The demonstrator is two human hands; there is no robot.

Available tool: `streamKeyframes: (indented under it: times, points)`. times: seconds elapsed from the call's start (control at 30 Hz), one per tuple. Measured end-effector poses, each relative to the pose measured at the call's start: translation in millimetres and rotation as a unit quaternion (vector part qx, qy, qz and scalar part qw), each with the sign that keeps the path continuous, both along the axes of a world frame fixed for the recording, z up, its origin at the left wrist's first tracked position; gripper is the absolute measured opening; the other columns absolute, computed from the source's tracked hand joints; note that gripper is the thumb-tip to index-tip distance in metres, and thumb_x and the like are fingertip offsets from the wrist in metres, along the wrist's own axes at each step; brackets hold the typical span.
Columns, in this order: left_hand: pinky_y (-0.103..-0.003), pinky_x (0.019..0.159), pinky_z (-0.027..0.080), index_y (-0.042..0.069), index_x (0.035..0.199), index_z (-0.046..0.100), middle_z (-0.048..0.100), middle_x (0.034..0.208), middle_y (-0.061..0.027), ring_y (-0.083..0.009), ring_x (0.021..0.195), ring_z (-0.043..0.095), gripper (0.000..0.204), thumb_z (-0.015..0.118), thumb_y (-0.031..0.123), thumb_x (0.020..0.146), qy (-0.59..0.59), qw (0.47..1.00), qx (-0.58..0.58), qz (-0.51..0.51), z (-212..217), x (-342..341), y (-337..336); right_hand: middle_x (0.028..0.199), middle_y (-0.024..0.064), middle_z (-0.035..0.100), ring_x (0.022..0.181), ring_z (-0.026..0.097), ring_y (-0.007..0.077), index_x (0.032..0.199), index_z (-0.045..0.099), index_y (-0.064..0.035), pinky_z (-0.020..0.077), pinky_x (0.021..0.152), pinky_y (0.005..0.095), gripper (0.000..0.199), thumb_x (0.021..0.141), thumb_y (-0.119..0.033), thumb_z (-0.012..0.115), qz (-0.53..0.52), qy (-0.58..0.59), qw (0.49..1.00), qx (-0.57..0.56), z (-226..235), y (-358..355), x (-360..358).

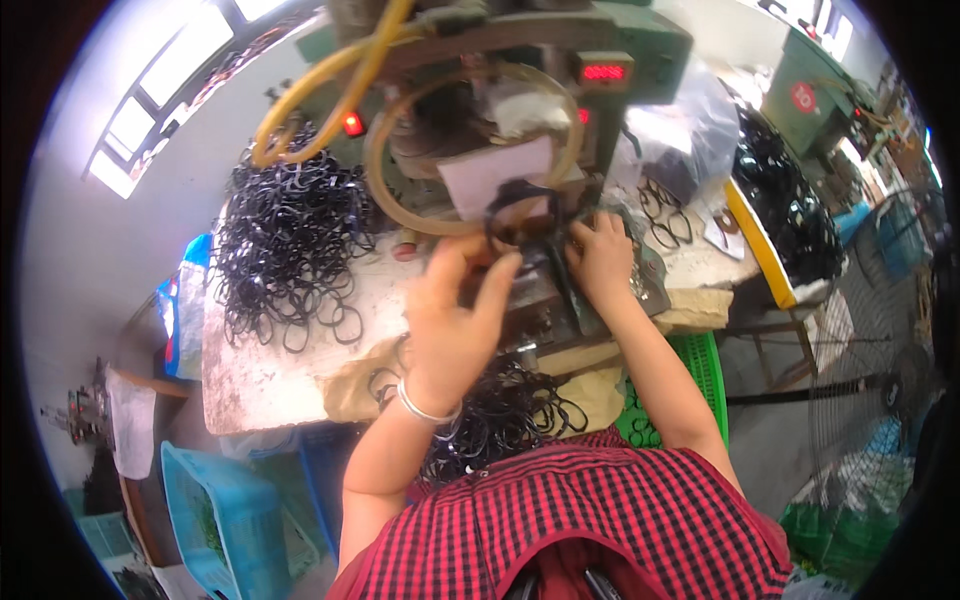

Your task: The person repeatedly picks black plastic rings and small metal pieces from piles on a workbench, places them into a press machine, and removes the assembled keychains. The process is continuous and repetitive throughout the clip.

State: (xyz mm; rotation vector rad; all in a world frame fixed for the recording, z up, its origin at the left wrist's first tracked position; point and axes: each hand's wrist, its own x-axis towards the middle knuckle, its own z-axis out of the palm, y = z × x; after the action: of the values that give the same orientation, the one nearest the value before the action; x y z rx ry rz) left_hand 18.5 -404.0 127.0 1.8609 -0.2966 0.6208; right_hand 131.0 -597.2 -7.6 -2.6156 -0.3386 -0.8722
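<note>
My left hand [455, 320], blurred by motion and wearing a pale bangle, pinches the near left edge of a black eyeglass frame [494, 222] between thumb and forefinger. One rounded rim of that frame shows in front of the machine; the rest of it blends into the dark metal. My right hand [605, 258] is by the right side of the machine's dark metal fixture [535, 290], its fingers bent and closed. Whatever lies under those fingertips is hidden. Above both hands stands the green bench machine [640, 45], with a yellowish hose [375, 190] looping in front of it.
Many black frames lie heaped [290, 230] on the worktable [260, 385] at the left. Another heap [500, 415] rests against my lap. Several frames [665, 215] lie right of the machine. A green basket [705, 370], a blue crate [225, 520] and a fan [880, 390] stand around.
</note>
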Motion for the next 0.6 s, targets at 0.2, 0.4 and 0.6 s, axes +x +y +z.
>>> streamKeyframes:
  times: [0.2,0.4,0.6]
  points:
    - [-0.030,0.093,0.052,-0.003,0.114,0.064,0.071,0.111,-0.0133,-0.0188,0.101,0.067,0.024,0.066,-0.003,0.090,-0.047,0.985,0.095,0.137,-40.1,-62.4,69.5,0.092,0.0137,0.062,0.092,0.060,0.0359,0.084,0.065,-0.0063,0.0501,0.073,0.0463,0.010,0.075,-0.008,0.068,-0.011,-0.017,1.000,0.010,-1.2,-22.4,-24.8]
    - [-0.027,0.086,0.052,0.001,0.100,0.064,0.068,0.104,-0.0080,-0.0145,0.095,0.065,0.008,0.064,-0.003,0.094,-0.008,0.940,0.068,0.335,-32.4,-42.7,174.4,0.085,0.0127,0.064,0.083,0.062,0.0339,0.089,0.062,-0.0053,0.0484,0.073,0.0440,0.011,0.079,-0.005,0.068,0.013,0.032,0.988,0.148,3.5,-35.8,-36.7]
    - [-0.046,0.088,0.052,0.008,0.086,0.074,0.068,0.108,-0.0119,-0.0359,0.103,0.061,0.019,0.071,0.027,0.083,0.228,0.772,0.462,0.373,-104.5,36.2,248.1,0.093,0.0130,0.070,0.092,0.064,0.0337,0.093,0.073,-0.0070,0.0504,0.082,0.0415,0.014,0.079,-0.005,0.072,0.050,0.001,0.985,0.165,9.0,-27.5,-26.0]
